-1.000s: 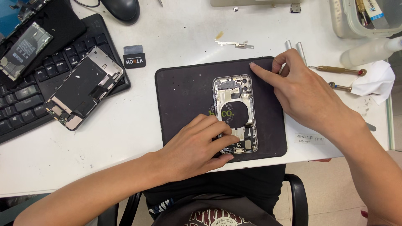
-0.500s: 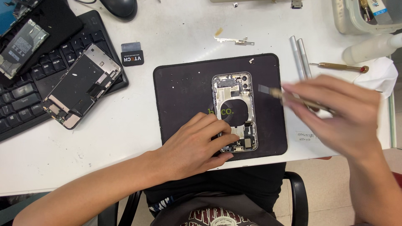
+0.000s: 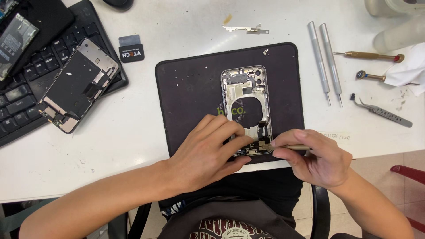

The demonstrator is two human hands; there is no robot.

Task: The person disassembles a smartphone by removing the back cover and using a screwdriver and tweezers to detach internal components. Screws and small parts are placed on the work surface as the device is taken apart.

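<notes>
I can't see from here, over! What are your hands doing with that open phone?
Left hand pinning the open phone shell on the black mat. Right hand gripping a thin tool, tip at the shell's bottom end. Nothing blocking.

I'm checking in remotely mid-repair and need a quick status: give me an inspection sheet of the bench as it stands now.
Surface: white table with a black work mat at the centre.
Job's things: opened phone housing lies flat on the mat; a brass-coloured screwdriver tip is at its lower end.
Clutter: detached screen assembly on a black keyboard; two silver screwdrivers; tweezers; metal bracket; white cloth.
Grippers: left hand presses on the housing's lower end; right hand holds the screwdriver.
Cables: nothing seen.
Surroundings: black chair frame and floor below the table edge.
</notes>
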